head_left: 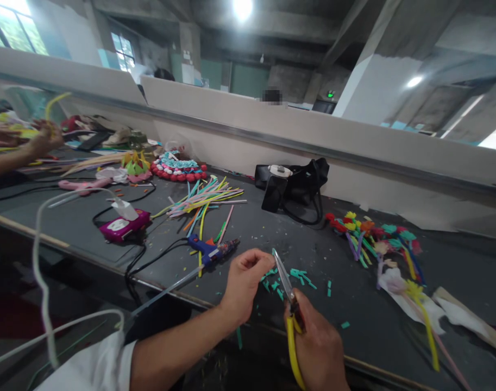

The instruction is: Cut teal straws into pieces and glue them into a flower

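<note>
My right hand (pixel 319 347) is closed round the yellow handles of a pair of scissors (pixel 286 285), blades pointing up and away over the dark table (pixel 353 320). My left hand (pixel 243 285) is pinched shut just left of the blade tips, holding something too small to make out. Small teal cut pieces (pixel 299 276) lie scattered on the table right under and beyond the blades.
A blue glue gun (pixel 209 250) lies left of my hands, with coloured pipe cleaners (pixel 205 198) behind it. A pink power strip (pixel 123 225), a black bag (pixel 299 187), finished pipe-cleaner flowers (pixel 378 239) at right. Another person's hands (pixel 39 138) work at far left.
</note>
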A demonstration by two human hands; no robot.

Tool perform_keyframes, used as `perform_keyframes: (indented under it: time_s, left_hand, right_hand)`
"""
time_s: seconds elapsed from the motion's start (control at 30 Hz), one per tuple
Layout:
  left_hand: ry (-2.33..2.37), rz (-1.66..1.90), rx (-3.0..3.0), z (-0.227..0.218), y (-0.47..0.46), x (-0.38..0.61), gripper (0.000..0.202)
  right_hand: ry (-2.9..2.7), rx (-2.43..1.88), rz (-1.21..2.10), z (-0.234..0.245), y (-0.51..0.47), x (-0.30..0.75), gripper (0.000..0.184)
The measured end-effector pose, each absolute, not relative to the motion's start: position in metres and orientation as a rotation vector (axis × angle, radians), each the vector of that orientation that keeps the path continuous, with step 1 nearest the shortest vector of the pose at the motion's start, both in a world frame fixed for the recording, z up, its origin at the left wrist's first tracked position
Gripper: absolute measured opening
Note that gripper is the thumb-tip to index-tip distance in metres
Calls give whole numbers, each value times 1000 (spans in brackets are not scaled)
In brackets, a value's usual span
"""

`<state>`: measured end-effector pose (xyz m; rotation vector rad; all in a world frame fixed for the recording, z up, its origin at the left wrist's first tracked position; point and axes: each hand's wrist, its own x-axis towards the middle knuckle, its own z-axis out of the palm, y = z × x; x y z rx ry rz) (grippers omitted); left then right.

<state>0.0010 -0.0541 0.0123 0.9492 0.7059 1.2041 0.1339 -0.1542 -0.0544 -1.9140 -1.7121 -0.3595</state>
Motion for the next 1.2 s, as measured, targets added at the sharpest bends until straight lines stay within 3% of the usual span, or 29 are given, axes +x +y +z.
perform_keyframes:
  time_s: [1.2]
  left_hand:
    - [733, 1235, 980, 10, -54, 1, 18]
  right_hand:
    - [-1694, -1923, -411, -40, -151, 128, 34]
